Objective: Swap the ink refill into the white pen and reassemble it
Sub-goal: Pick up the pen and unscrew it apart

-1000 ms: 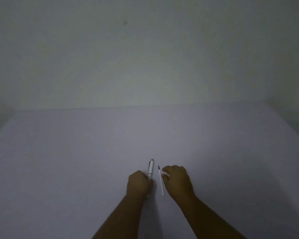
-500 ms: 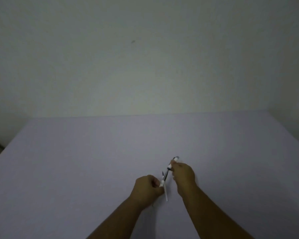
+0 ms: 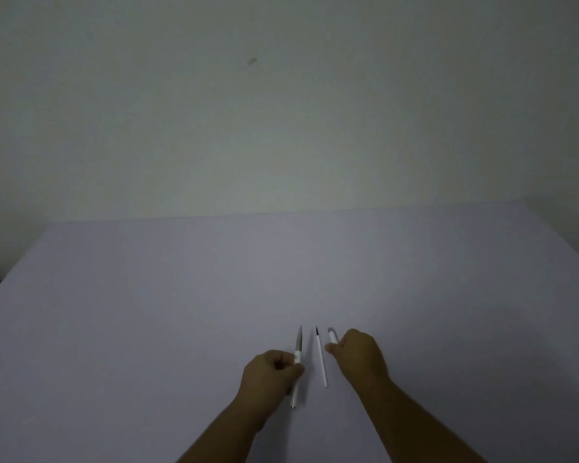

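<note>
- My left hand (image 3: 271, 372) is curled into a loose fist low on the pale lilac surface (image 3: 181, 295), knuckles up, the bare forearm running back toward me at the bottom edge.
- Its grip is pinched around the long front part of the white plastic pen (image 3: 296, 365): the grey tapered tip points away from me, the white end juts out below my fist toward me.
- That part is tilted only slightly off straight ahead, and I cannot tell whether its lower end touches the surface.
- My right hand (image 3: 358, 357) is also curled, back of the hand up, wrist angled inward, forearm leading off to the lower right.
- Its grip is closed on the short white back end of the pen with a grey cap (image 3: 332, 335), which sticks out past my thumb and forefinger, pointing away from me.
- The thin white ink refill with a dark tip (image 3: 321, 359) lies on the surface between my two hands, free of both, dark tip farthest from me, roughly parallel to the front part.
- The refill is just beside my right thumb and near my left fist, touching neither as far as I can see.
- A plain greenish-white wall (image 3: 281, 111) stands behind the far edge of the surface.
</note>
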`<action>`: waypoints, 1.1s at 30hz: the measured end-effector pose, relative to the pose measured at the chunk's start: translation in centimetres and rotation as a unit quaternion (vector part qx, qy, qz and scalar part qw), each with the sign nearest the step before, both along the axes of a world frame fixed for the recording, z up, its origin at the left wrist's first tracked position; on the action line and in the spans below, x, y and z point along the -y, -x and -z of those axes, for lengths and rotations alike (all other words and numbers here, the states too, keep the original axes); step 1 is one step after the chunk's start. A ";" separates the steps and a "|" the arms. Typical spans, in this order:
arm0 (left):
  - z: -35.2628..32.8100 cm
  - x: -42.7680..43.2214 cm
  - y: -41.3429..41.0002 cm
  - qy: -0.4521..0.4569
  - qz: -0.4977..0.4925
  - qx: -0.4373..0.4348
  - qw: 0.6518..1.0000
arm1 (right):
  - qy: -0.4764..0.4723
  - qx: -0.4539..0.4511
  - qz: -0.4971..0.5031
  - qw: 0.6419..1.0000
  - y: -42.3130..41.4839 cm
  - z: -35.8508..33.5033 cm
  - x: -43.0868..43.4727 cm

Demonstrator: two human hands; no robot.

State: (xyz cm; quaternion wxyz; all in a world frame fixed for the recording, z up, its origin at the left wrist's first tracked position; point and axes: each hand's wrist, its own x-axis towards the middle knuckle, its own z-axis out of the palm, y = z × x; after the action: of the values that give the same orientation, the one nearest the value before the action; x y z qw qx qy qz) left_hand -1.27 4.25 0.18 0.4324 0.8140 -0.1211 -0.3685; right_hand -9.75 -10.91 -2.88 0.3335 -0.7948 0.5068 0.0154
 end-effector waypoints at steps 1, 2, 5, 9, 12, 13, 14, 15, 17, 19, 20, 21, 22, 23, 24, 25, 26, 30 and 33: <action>0.1 -0.1 0.1 -0.001 0.001 0.001 1.000 | 0.000 0.001 0.009 1.000 -0.1 0.2 0.0; 0.2 -0.1 0.2 -0.001 0.001 0.001 1.000 | 0.001 0.002 0.015 1.000 -0.1 0.4 0.0; 0.4 -0.3 0.4 -0.001 -0.006 0.004 1.000 | 0.002 0.009 0.019 1.000 -0.2 0.8 -0.2; 0.2 -0.3 0.4 -0.001 -0.006 0.009 1.000 | 0.003 0.024 0.036 0.999 -0.2 0.5 -0.5; -0.3 -0.1 0.3 -0.005 0.010 0.030 0.999 | 0.004 0.090 0.088 0.992 -0.3 -0.9 -0.5; -0.6 0.0 0.4 -0.007 0.020 0.042 0.999 | -0.020 0.126 0.095 0.987 -0.4 -1.4 -0.6; -0.8 0.1 0.4 -0.007 0.030 0.054 0.998 | -0.068 0.160 0.092 0.981 -0.5 -2.1 -0.8; -1.1 0.2 0.5 -0.005 0.040 0.067 0.997 | -0.129 0.189 0.078 0.970 -0.6 -2.9 -1.2; -1.8 0.6 0.8 -0.004 0.061 0.088 0.994 | -0.204 0.218 0.034 0.954 -0.6 -4.2 -2.2; -2.4 0.7 1.0 -0.008 0.088 0.116 0.989 | -0.206 0.241 0.012 0.948 -0.4 -5.0 -2.8; -2.7 0.7 1.0 -0.007 0.098 0.130 0.987 | -0.204 0.253 0.013 0.946 -0.3 -5.4 -2.9; -3.0 0.7 1.0 -0.003 0.104 0.139 0.985 | -0.210 0.266 0.018 0.941 -0.2 -5.8 -2.8; -3.2 0.7 0.9 0.003 0.108 0.141 0.984 | -0.224 0.280 0.024 0.933 -0.1 -6.1 -2.6; -3.3 0.7 0.8 0.008 0.113 0.138 0.984 | -0.242 0.295 0.028 0.924 -0.1 -6.3 -2.4; -3.7 0.6 0.8 0.016 0.117 0.131 0.984 | -0.258 0.309 0.029 0.915 0.3 -6.7 -2.3; -4.0 0.5 0.9 0.026 0.118 0.120 0.985 | -0.274 0.322 0.027 0.906 0.6 -7.1 -2.2; -4.2 0.5 0.9 0.035 0.118 0.110 0.986 | -0.295 0.333 0.026 0.895 0.7 -7.3 -2.1; -5.0 0.6 1.2 0.053 0.116 0.112 0.986 | -0.334 0.326 0.044 0.883 1.3 -8.1 -1.8; -5.6 0.6 1.5 0.047 0.126 0.148 0.980 | -0.317 0.316 0.036 0.894 1.3 -8.4 -1.8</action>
State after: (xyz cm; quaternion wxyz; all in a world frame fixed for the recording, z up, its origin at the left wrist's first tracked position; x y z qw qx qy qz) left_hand -2.75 3.66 5.77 0.3975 0.8166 -0.3021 -0.2897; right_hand -11.09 -9.14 5.55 0.7104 -0.5913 0.3713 -0.0885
